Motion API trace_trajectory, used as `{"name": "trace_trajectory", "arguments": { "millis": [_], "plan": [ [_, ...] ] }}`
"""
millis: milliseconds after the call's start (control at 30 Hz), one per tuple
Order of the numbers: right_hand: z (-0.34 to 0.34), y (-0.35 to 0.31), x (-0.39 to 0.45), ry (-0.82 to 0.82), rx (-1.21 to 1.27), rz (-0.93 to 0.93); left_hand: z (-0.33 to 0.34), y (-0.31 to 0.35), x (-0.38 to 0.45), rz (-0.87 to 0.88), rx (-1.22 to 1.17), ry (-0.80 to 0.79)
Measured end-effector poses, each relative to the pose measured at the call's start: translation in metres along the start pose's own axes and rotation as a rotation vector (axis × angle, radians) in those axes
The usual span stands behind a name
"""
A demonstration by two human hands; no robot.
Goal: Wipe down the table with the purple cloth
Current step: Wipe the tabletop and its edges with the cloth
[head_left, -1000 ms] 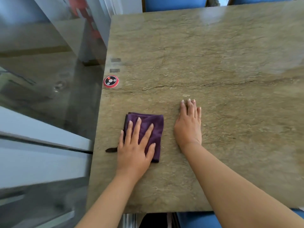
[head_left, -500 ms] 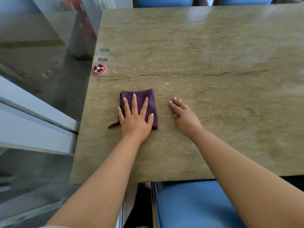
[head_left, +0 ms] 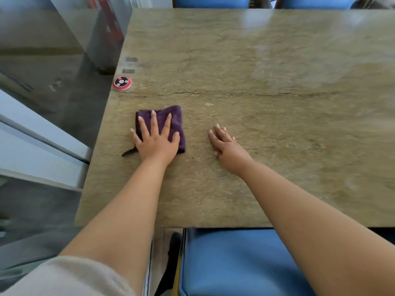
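A folded purple cloth (head_left: 175, 120) lies flat on the brown stone table (head_left: 256, 60), near its left edge. My left hand (head_left: 157, 139) presses down on the cloth with fingers spread, covering its lower middle. A dark loop of the cloth sticks out to the left of my wrist. My right hand (head_left: 226, 146) rests on the bare table to the right of the cloth, fingers together and angled to the upper left, holding nothing.
A round red and black button disc (head_left: 121, 82) sits at the table's left edge, with two small grey stickers (head_left: 129, 65) above it. A blue chair seat (head_left: 235, 263) is under the near edge; more blue chairs (head_left: 211, 2) stand at the far side. A glass wall runs along the left.
My left hand has slid the cloth away from the near edge, further up the table. My right hand has turned from pointing straight ahead to angling left. The camera has pulled back.
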State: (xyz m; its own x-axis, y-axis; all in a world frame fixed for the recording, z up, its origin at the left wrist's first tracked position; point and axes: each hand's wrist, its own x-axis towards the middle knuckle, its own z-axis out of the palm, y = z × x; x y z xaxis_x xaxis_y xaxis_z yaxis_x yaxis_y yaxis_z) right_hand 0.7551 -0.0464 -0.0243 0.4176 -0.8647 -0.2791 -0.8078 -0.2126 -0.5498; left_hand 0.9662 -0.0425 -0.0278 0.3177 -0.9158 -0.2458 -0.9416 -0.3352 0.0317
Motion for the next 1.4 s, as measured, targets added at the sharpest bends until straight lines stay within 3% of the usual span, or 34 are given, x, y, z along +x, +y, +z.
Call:
{"name": "trace_trajectory", "arguments": {
  "millis": [67,233,400,500,567,667,733,833,933,1067,1233,1300,1367,1400],
  "plan": [
    [0.000,0.000,0.000,0.002,0.002,0.003,0.003,0.019,-0.004,0.042,-0.015,0.008],
    [-0.007,-0.005,-0.004,-0.026,0.008,0.028,0.023,0.022,-0.070,0.360,0.022,0.102],
    [-0.009,-0.035,-0.013,0.030,0.076,0.184,0.036,0.006,-0.107,0.380,0.013,0.147],
    [0.002,-0.071,-0.024,0.224,0.118,0.283,0.029,0.000,-0.108,0.378,-0.068,0.137],
    [0.019,-0.088,-0.032,0.292,-0.080,0.160,0.027,-0.014,-0.113,0.333,-0.131,0.173],
    [0.053,-0.095,-0.031,0.130,-0.325,0.090,0.036,-0.049,-0.127,0.186,-0.179,0.242],
    [0.069,-0.094,-0.021,0.074,-0.381,0.115,0.043,-0.077,-0.136,0.036,-0.186,0.282],
    [0.073,-0.096,0.001,0.121,-0.411,0.107,0.052,-0.110,-0.148,-0.186,-0.199,0.303],
    [0.077,-0.116,0.029,0.119,-0.408,0.097,0.053,-0.122,-0.153,-0.239,-0.254,0.316],
    [0.102,-0.157,0.041,0.076,-0.469,-0.145,0.046,-0.127,-0.151,-0.235,-0.638,0.364],
    [0.121,-0.160,-0.002,-0.072,-0.427,-0.749,0.040,-0.152,-0.154,-0.188,-1.361,0.324],
    [0.103,-0.142,0.000,-0.216,-0.344,-0.938,0.036,-0.155,-0.156,-0.215,-1.436,0.267],
    [0.089,-0.133,0.019,-0.246,-0.323,-0.924,0.033,-0.156,-0.156,-0.254,-1.443,0.210],
    [0.088,-0.137,0.029,-0.184,-0.307,-0.839,0.032,-0.156,-0.155,-0.257,-1.446,0.197]
  ]
}}
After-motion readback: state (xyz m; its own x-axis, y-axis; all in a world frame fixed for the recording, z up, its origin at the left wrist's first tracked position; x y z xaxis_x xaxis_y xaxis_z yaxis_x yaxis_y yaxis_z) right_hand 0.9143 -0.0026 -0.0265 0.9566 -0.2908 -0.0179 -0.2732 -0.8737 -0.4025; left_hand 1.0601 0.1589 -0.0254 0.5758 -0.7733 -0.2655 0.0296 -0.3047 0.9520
